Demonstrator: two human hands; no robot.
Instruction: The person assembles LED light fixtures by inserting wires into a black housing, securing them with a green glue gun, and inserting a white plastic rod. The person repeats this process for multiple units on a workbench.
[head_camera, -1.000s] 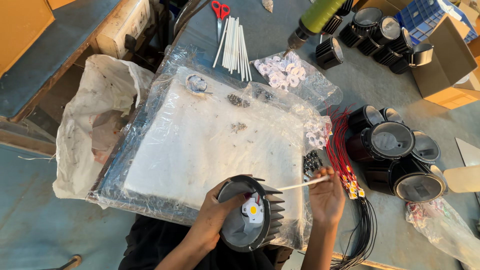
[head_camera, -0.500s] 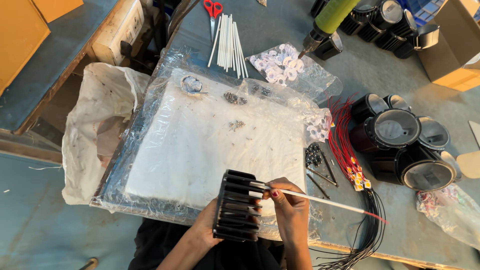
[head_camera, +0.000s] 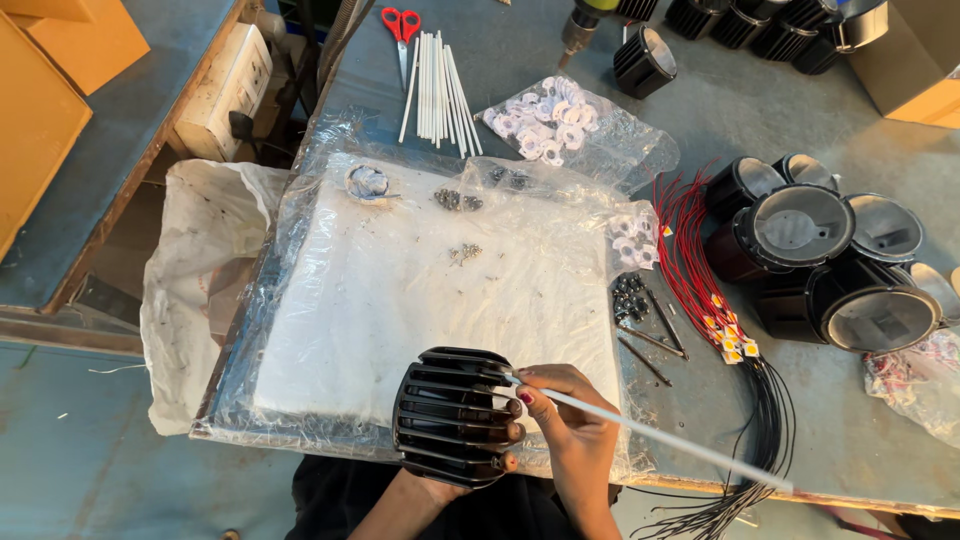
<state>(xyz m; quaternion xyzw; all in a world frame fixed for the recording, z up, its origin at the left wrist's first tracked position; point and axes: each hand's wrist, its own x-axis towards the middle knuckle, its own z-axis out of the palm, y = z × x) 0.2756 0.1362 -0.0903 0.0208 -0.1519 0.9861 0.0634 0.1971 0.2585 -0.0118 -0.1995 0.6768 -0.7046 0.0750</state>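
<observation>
Turned on its side since the earlier frame, finned housing (head_camera: 448, 415) sits in left hand (head_camera: 470, 440) grip; right hand (head_camera: 572, 432) pinches white tube (head_camera: 650, 436) at its rim.

Grey metal workbench (head_camera: 760, 110) stands on a blue floor (head_camera: 90, 470).
</observation>
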